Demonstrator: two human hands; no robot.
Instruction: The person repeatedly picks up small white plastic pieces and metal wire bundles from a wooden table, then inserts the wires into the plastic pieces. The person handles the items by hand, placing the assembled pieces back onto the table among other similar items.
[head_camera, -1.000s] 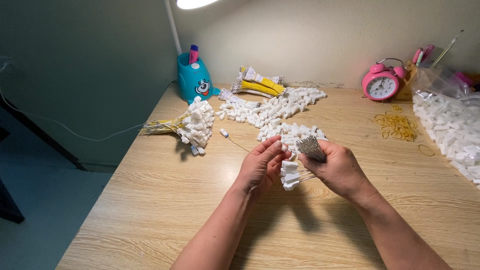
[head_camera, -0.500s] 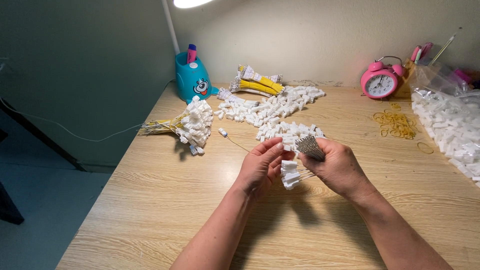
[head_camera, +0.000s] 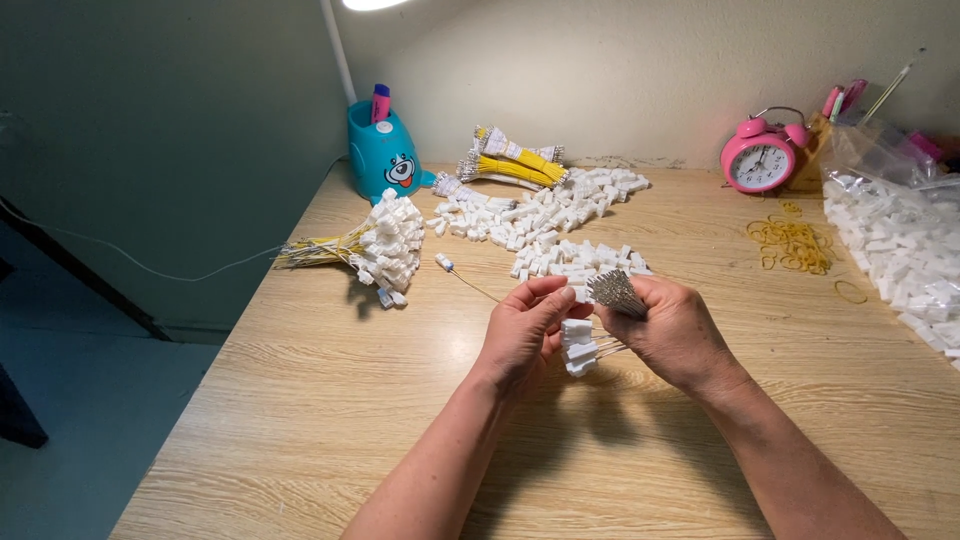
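Holding a bundle of thin wires with metal tips (head_camera: 615, 292), your right hand (head_camera: 675, 335) has its fingers closed around it, above the middle of the wooden table (head_camera: 300, 420). Your left hand (head_camera: 525, 330) is just beside it, thumb and fingers pinched together at a small white plastic connector (head_camera: 577, 293) near the wire tips. Below both hands hang some white connectors already on wires (head_camera: 577, 345).

Just behind your hands lies a loose pile of white connectors (head_camera: 545, 225), reaching toward the far edge. Near the left edge rests a finished bundle of yellow wires with white connectors (head_camera: 375, 245). At the far left corner stands a teal pen holder (head_camera: 385, 150), with yellow wire bundles (head_camera: 515, 162) beside it. A pink alarm clock (head_camera: 760, 155) stands at the far edge, with yellow rubber bands (head_camera: 790, 242) before it and a clear bag of connectors (head_camera: 900, 235) at the right edge.
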